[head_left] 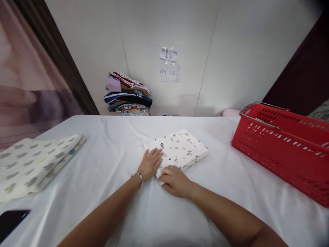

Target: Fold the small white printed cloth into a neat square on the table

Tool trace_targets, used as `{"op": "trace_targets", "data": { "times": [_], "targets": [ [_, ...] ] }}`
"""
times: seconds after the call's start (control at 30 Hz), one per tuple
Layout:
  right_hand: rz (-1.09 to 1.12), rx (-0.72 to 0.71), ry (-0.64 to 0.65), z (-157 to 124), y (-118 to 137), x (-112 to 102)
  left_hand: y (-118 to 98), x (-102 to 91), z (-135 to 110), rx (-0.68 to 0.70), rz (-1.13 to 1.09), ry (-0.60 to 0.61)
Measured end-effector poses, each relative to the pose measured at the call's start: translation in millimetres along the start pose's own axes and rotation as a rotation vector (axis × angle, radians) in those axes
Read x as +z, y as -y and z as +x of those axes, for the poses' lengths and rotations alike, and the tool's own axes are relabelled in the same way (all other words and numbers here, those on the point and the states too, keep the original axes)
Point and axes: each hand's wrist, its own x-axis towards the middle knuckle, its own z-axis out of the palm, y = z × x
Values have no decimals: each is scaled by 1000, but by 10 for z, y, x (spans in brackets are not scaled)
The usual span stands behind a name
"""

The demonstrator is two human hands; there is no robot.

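Observation:
A folded white cloth (pixel 181 145) with small printed figures lies in the middle of the table. Flat on its left edge rests my left hand (pixel 151 164), fingers stretched out, a bracelet around the wrist. My right hand (pixel 175 181) is closed on the near corner of the cloth, and the pinched bit of fabric shows at the fingertips. Off to the left is another folded cloth (pixel 33 161), white with grey cloud-like shapes; neither hand touches it.
A red plastic basket (pixel 277 161) with metal handles stands at the right. A dark phone-like object (pixel 11 223) lies at the near left. Behind the white-covered table (pixel 108 144) are a stack of folded clothes (pixel 128 94) and a wall with paper signs (pixel 169 70).

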Motion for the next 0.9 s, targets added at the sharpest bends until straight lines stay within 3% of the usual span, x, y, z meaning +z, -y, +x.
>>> {"op": "trace_targets", "data": {
  "times": [0.13,0.23,0.3,0.37,0.47,0.5,0.57,0.63,0.77,0.9],
  "targets": [
    [78,-8,10,6,5,-64,-139,-15,-98,-22,7,-46],
    [323,-2,51,24,-42,-212,-291,-25,-284,46,2,-29],
    [486,95,19,25,-156,-388,-368,-27,-412,68,-4,-9],
    [522,277,-139,-12,-357,-625,-411,-22,-506,63,-9,-14],
    [383,566,-434,-190,-765,-1024,-443,-4,-567,46,-17,-45],
    [338,677,-474,-279,-899,-1143,-454,0,-572,48,-18,-57],
    [294,922,-418,-471,-1122,-1324,-487,6,-576,77,-16,-83],
    [298,1025,-352,-639,-1268,-1407,-525,9,-579,135,-14,-92],
    [361,1082,-243,-781,-1411,-1349,-556,34,-574,203,-5,-92],
    [368,1119,-230,-757,-1507,-1235,-519,71,-543,200,6,-98]
  ]
}}
